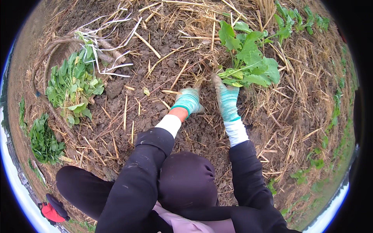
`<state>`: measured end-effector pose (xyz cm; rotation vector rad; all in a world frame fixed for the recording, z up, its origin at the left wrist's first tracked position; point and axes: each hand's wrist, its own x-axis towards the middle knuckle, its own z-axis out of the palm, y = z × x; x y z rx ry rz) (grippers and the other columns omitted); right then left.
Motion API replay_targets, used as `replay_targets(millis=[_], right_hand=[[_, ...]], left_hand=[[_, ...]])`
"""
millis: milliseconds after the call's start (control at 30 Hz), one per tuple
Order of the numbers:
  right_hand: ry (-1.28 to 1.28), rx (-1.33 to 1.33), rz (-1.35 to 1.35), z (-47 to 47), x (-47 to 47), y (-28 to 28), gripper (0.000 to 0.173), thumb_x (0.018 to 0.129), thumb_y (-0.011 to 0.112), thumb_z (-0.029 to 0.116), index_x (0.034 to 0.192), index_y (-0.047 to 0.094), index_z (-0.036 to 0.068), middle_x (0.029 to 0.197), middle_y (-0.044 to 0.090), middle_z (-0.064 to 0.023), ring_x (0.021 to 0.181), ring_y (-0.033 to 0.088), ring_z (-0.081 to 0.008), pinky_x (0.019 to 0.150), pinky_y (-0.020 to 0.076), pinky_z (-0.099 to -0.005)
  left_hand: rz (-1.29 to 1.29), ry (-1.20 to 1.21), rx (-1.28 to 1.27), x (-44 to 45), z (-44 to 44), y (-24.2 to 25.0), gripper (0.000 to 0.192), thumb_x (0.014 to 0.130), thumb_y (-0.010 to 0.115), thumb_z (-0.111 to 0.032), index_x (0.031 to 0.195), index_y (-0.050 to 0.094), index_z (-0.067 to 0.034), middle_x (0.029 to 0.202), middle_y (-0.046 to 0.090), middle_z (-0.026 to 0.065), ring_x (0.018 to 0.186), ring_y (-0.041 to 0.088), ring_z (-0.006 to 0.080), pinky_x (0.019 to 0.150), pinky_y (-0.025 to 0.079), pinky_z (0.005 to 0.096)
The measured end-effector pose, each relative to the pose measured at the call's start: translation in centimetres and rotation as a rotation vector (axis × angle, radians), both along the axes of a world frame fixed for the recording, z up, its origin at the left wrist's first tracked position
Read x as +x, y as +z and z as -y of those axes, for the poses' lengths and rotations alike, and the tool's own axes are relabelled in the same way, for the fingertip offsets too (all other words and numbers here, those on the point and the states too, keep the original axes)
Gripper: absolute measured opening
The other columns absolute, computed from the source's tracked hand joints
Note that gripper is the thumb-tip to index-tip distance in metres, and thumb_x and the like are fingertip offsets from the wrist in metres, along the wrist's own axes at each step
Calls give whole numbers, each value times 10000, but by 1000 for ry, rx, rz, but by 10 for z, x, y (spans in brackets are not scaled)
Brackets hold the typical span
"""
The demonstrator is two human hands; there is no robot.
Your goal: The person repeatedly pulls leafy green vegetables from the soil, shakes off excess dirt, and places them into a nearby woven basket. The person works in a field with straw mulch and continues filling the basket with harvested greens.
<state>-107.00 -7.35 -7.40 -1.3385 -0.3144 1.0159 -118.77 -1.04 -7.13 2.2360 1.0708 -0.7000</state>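
Observation:
My right hand (227, 97), in a green and white knitted glove with a muddy fingertip area, is at the stem base of a broad-leaved green plant (252, 62), right of centre; its fingers are closed around the lower stems. Left of it, my left hand (189, 100), gloved alike, reaches down to the soil among dry straw and thin stalks. Its fingertips are partly hidden, so whether it grips anything does not show. Bare skin shows at the left wrist, above a white cuff.
A wicker basket (43, 55) with a twisted handle stands at the left, holding leafy greens (71, 84) and white ties (116, 48). A bundle of darker greens (45, 141) lies below it. Straw litters the soil. More plants (285, 23) grow at upper right. A person (53, 211) is far off, lower left.

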Motion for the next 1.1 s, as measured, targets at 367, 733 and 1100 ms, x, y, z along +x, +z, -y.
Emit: replay_targets(millis=[367, 733, 1100], right_hand=[[-29, -116, 69, -22, -10, -13, 297, 795, 722, -4, 1051, 572, -13, 940, 639, -55, 755, 584, -107, 677, 494, -238], [314, -353, 806, -13, -27, -26, 353, 807, 733, 283, 908, 629, -40, 761, 669, -140, 710, 644, -189, 693, 508, -308], [513, -555, 904, -22, -15, -39, 476, 787, 698, 379, 956, 640, -63, 877, 660, -259, 880, 649, -367, 762, 512, -400]], left_hand=[[-48, 158, -36, -6, 28, 5, 812, 712, 748, -412, 1380, 372, -145, 1222, 561, 171, 1130, 568, 324, 916, 471, 456], [256, -7, 605, -38, 114, -59, 845, 656, 768, -429, 1389, 369, -300, 1277, 472, 138, 1110, 505, 329, 888, 380, 496], [203, 600, 61, -23, 17, -22, 928, 669, 764, -454, 1423, 303, -172, 1216, 520, 214, 1099, 558, 374, 868, 499, 461]])
